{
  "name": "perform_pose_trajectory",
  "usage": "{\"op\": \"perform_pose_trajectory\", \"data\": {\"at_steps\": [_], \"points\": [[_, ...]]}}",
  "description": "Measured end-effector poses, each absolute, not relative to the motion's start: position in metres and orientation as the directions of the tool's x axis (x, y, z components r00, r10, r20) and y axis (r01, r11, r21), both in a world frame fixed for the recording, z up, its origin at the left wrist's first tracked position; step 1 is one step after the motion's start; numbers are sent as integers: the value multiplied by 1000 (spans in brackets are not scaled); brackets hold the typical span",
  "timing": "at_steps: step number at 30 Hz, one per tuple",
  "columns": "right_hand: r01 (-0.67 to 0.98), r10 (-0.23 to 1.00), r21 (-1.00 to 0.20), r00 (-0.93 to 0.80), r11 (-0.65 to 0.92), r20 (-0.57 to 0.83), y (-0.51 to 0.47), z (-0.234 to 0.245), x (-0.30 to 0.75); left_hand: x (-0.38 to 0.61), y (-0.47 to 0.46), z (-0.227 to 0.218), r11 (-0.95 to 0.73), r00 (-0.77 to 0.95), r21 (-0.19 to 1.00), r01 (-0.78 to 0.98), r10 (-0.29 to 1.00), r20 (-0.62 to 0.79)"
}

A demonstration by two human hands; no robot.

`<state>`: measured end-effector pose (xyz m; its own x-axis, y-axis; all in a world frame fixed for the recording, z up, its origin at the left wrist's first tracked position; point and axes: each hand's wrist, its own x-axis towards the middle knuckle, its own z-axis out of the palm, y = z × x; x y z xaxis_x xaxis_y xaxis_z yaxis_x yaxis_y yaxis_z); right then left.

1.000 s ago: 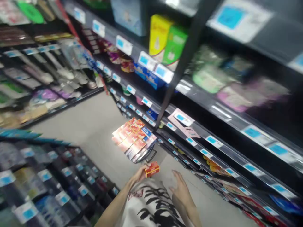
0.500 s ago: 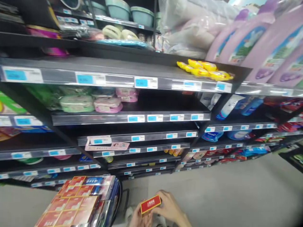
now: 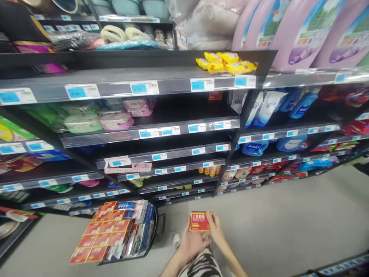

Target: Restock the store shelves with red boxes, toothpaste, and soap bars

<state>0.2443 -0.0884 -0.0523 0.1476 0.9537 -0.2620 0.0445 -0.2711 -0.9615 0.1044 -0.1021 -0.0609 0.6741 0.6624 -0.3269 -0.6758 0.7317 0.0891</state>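
1. The red box (image 3: 199, 221) is in front of the person's body, above the floor, its printed face turned up toward the head camera.
2. The grip is clamped on that box from both sides: the left hand (image 3: 191, 243) supports it from below and along its left edge, while the right hand (image 3: 215, 227) holds its right end.
3. To hold it well, light pressure on the edges should do; a hard squeeze could dent what looks like thin carton.
4. Fingers are best left clear of the lettering, with the face tilted away from glare.
5. The box is a small, flat-sided block with crisp corners, glossy red with yellow trim.
6. Beside the person, a dark-rimmed basket (image 3: 157, 227) carries similar red boxes (image 3: 99, 234) in neat rows.
7. On the shelf (image 3: 170, 75), crinkled yellow packets (image 3: 227, 63) contrast with smooth, rounded purple bottles (image 3: 309, 36).
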Motion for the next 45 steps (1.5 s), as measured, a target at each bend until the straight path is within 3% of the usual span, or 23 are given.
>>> {"op": "perform_pose_trajectory", "data": {"at_steps": [4, 13, 19, 33, 38, 42, 45], "points": [[32, 953, -963, 155, -269, -262, -93, -48, 239, 105, -104, -57, 716, 649, 55, -696, 659, -380], [60, 949, -951, 116, -302, -294, -108, -46, 243, 107, -111, -50, 751, 625, 121, -650, 618, -478], [64, 956, -956, 87, -285, -279, -111, -44, 246, 107, -117, -53, 739, 643, 57, -672, 620, -449], [110, 962, -957, -26, -268, -273, -105, -57, 244, 101, -126, -62, 698, 594, 79, -712, 658, -463], [47, 955, -958, -76, -283, -286, -103, -65, 247, 99, -125, -64, 699, 612, 71, -712, 667, -426], [5, 952, -952, 27, -306, -306, -105, -74, 254, 101, -125, -72, 708, 599, 144, -692, 673, -433], [-43, 926, -925, -9, -378, -378, -109, -78, 270, 105, -126, -83, 736, 553, 293, -610, 660, -508]]}}
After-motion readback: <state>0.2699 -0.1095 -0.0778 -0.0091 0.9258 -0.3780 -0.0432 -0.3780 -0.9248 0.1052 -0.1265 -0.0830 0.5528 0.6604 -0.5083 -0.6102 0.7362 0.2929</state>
